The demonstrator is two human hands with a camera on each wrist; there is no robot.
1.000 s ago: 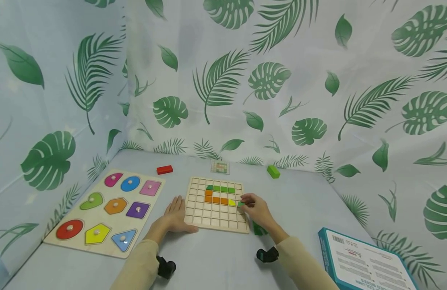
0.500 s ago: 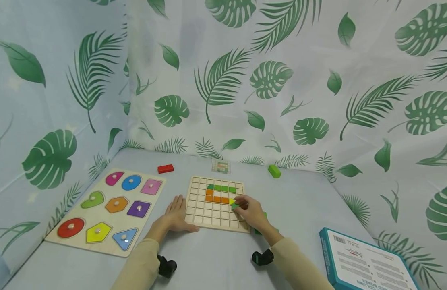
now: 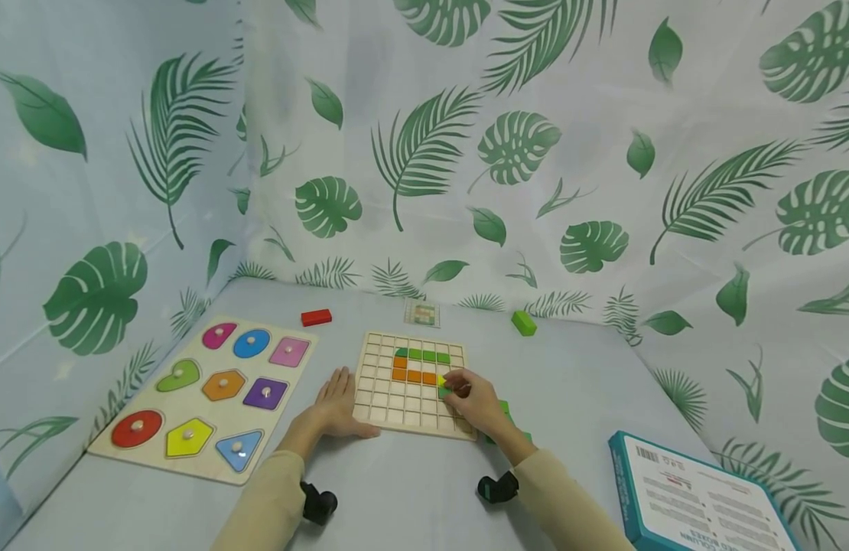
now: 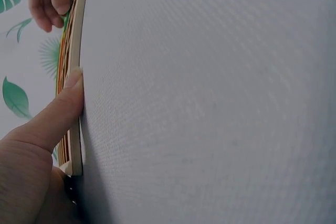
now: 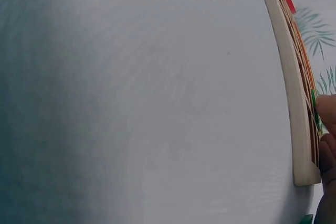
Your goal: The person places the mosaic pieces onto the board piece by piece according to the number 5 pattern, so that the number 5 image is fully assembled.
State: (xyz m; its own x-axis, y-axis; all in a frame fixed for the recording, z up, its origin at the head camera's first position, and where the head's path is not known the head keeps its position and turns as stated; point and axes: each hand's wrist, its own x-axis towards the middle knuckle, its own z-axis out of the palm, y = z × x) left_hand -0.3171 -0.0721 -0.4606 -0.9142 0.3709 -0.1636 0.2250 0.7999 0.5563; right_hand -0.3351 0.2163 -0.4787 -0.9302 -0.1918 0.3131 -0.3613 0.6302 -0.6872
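Note:
A wooden grid board (image 3: 390, 417) lies on the table, with rows of green and orange tiles and a yellow tile (image 3: 441, 379) in its cells. My right hand (image 3: 476, 402) is over the board's right part and pinches a small green tile (image 3: 444, 392) just on the near side of the yellow one. The green tile's edge (image 5: 314, 100) also shows by the fingertips in the right wrist view. My left hand (image 3: 335, 405) lies flat at the board's left side, fingers straight. In the left wrist view its thumb (image 4: 60, 114) touches the board's near edge.
A knobbed shape puzzle (image 3: 259, 413) lies at the left. Behind the grid board are a red block (image 3: 317, 317), a pattern card (image 3: 421, 314) and a green block (image 3: 524, 323). Green pieces (image 3: 505, 409) lie partly hidden under the right wrist. A teal-edged box (image 3: 700, 490) lies front right.
My right hand has carried the green tile left from the board's right edge to beside the yellow tile. In the last half second it has barely moved. The left hand stays in place.

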